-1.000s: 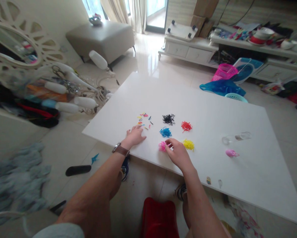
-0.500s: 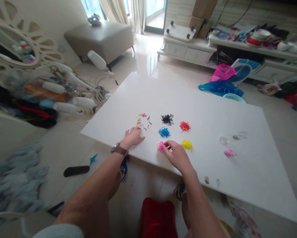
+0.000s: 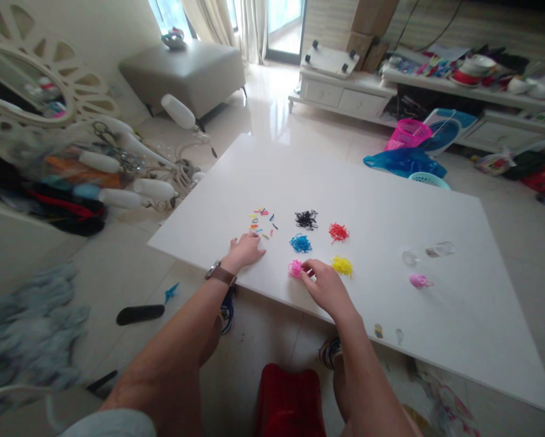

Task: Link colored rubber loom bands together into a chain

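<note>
On the white table, my left hand lies with its fingers spread, just below a scatter of mixed coloured bands. My right hand has thumb and fingers together at the right edge of a pink pile of bands; whether a band is between the fingertips is too small to tell. Around it lie a blue pile, a black pile, a red pile and a yellow pile.
On the table's right are a clear container and a pink item. Two small items, one a yellowish figure, lie by the near edge. A red stool stands below, and a lamp with white shades is at the left.
</note>
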The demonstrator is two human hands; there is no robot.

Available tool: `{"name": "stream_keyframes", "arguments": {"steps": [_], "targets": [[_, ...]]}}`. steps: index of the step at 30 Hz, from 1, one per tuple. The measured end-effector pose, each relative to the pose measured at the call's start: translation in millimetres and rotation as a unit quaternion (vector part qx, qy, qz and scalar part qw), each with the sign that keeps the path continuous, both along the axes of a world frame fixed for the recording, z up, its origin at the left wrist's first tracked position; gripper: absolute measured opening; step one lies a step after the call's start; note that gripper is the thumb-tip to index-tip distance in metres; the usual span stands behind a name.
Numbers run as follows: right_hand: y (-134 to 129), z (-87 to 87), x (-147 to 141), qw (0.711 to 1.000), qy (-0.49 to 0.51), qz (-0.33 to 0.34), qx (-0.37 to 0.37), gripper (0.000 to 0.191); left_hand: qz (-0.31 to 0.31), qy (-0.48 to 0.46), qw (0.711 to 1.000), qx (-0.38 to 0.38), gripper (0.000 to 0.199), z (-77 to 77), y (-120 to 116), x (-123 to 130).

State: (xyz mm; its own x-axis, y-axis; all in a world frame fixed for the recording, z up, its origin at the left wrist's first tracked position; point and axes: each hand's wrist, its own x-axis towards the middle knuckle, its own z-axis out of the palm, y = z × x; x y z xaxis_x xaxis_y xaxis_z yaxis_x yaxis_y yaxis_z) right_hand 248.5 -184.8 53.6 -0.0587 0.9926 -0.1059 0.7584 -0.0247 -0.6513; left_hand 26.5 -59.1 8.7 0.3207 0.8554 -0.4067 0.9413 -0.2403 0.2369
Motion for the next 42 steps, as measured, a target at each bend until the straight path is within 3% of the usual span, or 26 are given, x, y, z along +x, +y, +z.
{"name": "stream_keyframes", "arguments": {"steps": [5, 11, 20, 26, 42], "targets": [[0, 0.6, 0, 1.0, -0.005, 0.001, -0.006, 0.013, 0.006, -0.002, 1.0, 0.019, 0.027, 1.2, 1, 0], [0, 0.7, -1, 1.0, -0.007, 0.011, -0.018, 0.013, 0.0, 0.007, 1.0, -0.021, 0.033, 4.1, -1, 1], [0, 0.5, 0, 1.0, -0.007, 0.017, -0.011, 0.013, -0.017, -0.003, 0.999, -0.027, 0.028, 4.8, 0, 1], [-1, -0.9, 0, 1.0, -0.009, 0.021, -0.009, 0.012, 0.015, -0.048, 0.999, 0.002, 0.028, 3.9, 0, 3], [-2, 2.7, -2, 0.999, -0.014, 0.031, -0.02, 0.012, -0.037, -0.042, 0.998, -0.026, 0.023, 0.1, -8, 11]]}}
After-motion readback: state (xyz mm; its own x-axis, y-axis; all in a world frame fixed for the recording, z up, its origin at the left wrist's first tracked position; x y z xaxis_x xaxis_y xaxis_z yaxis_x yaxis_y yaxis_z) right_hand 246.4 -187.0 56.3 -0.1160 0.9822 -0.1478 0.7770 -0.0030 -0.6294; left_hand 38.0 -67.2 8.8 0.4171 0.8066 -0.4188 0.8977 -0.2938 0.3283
